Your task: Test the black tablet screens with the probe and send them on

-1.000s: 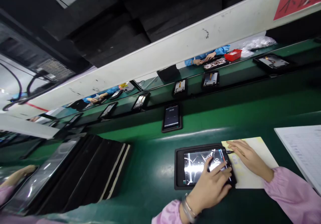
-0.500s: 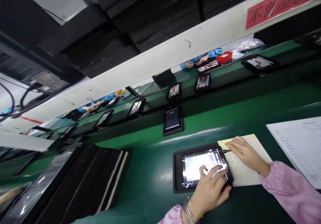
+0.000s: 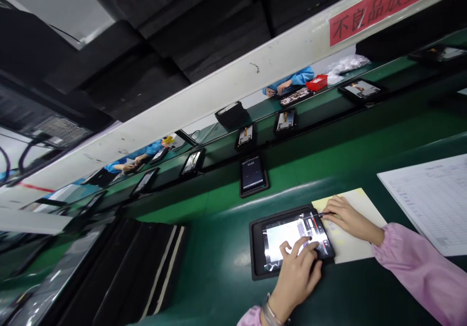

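Observation:
A tablet (image 3: 279, 238) with its screen lit lies face up in a black foam tray (image 3: 257, 248) on the green bench. Over its lower right part is my left hand (image 3: 297, 275), fingers spread and bent, fingertips at or just above the glass. At the tablet's right end my right hand (image 3: 348, 219) pinches the black plug of a cable (image 3: 321, 214), which meets the tablet's edge. Most of the plug is hidden by those fingers. A pale yellow sheet (image 3: 359, 245) lies beneath my right hand.
Beyond the tablet, another tablet (image 3: 252, 174) showing a timer rests in a black tray. Printed sheets (image 3: 434, 199) lie at the right. Black foam trays (image 3: 146, 272) are stacked at left. A white beam (image 3: 219, 90) crosses above; co-workers' blue sleeves (image 3: 304, 75) show behind.
My left hand has shifted slightly left across the tablet, uncovering more of the screen's right side. My right hand keeps its grip at the plug. The whole view has turned slightly.

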`<state>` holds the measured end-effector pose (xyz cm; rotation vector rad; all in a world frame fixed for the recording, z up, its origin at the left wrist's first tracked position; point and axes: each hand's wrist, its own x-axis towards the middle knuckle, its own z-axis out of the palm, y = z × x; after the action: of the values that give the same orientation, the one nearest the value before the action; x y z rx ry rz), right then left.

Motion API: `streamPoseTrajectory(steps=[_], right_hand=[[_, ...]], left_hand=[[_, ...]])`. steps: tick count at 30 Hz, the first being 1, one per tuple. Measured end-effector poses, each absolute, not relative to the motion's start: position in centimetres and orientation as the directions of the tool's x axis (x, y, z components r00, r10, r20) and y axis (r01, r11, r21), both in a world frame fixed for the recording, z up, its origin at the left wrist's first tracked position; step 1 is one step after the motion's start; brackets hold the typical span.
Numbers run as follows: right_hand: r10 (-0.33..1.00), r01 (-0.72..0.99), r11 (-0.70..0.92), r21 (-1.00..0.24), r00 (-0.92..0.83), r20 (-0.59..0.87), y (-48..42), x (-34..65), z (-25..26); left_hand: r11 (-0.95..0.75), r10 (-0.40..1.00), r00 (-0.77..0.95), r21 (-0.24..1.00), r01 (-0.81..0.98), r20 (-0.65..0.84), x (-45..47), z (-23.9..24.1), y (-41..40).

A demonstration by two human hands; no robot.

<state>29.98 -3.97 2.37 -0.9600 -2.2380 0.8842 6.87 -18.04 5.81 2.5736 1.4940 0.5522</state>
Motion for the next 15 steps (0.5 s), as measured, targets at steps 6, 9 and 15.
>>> streamPoseTrajectory(steps=[6, 9, 15], right_hand=[[0.789, 0.377, 0.488, -0.787, -0.576, 0.213, -4.1, 29.8, 2.7], [0.793, 0.371, 0.474, -0.799, -0.574, 0.204, -4.1, 29.8, 2.8], [0.782, 0.41, 0.503, -0.76, -0.59, 0.199, -3.9, 30.0, 2.6]], left_hand=[[-0.535, 0.839, 0.467, 0.276, 0.798, 0.278, 6.5, 6.2, -18.5], [-0.525, 0.848, 0.466, 0.286, 0.801, 0.252, 6.5, 6.4, -18.3], [-0.484, 0.874, 0.445, 0.279, 0.829, 0.196, 6.2, 7.5, -17.2]])
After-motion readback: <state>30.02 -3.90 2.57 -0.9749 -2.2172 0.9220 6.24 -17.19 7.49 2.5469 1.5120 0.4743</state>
